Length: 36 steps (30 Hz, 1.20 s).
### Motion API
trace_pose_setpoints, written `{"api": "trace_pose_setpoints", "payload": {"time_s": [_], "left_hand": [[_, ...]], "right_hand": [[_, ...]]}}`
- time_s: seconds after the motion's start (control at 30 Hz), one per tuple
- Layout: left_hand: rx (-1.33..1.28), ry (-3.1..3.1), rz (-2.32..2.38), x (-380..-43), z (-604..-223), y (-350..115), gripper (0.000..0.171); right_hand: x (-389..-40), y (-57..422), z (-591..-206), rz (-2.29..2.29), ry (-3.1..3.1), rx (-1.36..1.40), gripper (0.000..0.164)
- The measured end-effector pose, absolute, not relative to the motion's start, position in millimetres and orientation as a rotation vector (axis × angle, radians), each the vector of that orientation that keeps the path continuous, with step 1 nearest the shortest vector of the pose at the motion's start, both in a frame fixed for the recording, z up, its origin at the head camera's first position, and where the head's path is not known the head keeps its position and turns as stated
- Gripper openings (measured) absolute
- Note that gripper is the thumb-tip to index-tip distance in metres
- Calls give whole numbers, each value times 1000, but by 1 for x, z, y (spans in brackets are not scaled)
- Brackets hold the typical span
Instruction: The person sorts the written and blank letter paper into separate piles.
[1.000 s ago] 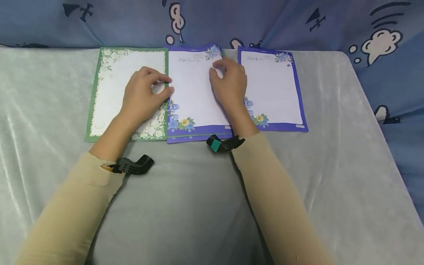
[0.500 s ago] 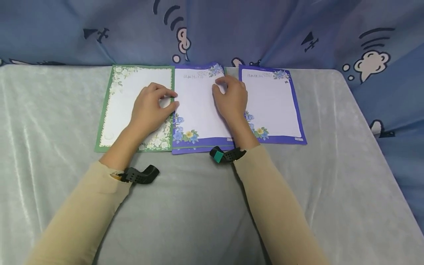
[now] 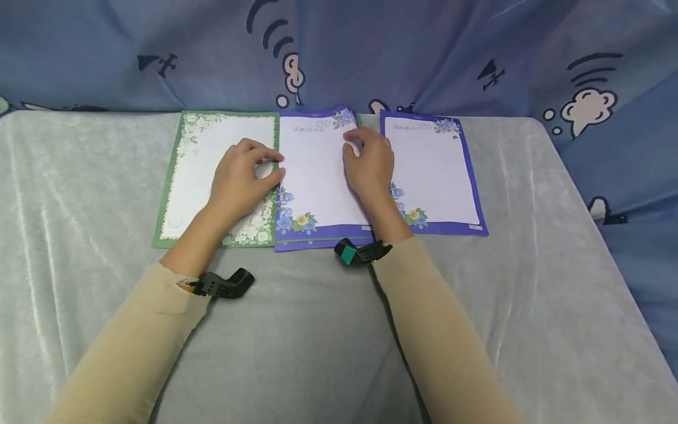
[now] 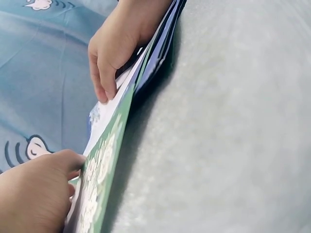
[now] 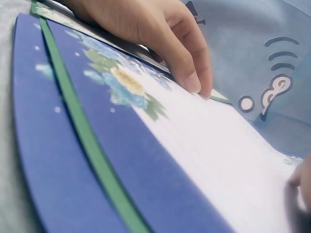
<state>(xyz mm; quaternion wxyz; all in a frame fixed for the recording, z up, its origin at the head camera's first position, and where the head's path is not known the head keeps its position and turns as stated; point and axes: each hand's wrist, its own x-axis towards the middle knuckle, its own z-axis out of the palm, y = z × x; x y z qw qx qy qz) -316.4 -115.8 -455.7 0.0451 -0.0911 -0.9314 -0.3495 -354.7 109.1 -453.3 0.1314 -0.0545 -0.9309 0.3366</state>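
Three patterned letter sheets lie side by side in the head view. The left one is a green-bordered sheet (image 3: 198,165) with white flowers; the middle blue-bordered sheet (image 3: 323,182) and the right blue-bordered sheet (image 3: 436,176) carry blue flowers and faint handwriting. My left hand (image 3: 239,179) lies over the green sheet, its thumb and index fingertips touching the middle sheet's left edge. At that sheet's right side rests my right hand (image 3: 372,162), thumb and forefinger apart on the paper. Under the middle sheet, a green strip (image 5: 85,131) and another blue border (image 5: 34,107) stick out.
The sheets lie on a grey cloth-covered table (image 3: 296,330). Behind it hangs a blue patterned curtain (image 3: 371,53), close to the sheets' top edges. Black wrist mounts (image 3: 225,284) sit at both sleeve cuffs.
The head view has tilted, so table and sheets appear lower in the picture. Both hands keep nearly the same places on the sheets.
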Motion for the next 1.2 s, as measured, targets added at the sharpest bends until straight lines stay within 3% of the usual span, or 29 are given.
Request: {"api": "trace_pose_setpoints", "payload": {"time_s": [0.9, 1.2], "left_hand": [[-315, -2818, -964, -318, -460, -118, 31], [-286, -2841, -985, -317, -457, -117, 37]], "right_hand": [[-357, 122, -447, 1529, -2361, -310, 33], [-363, 145, -437, 1852, -2195, -298, 26]]}}
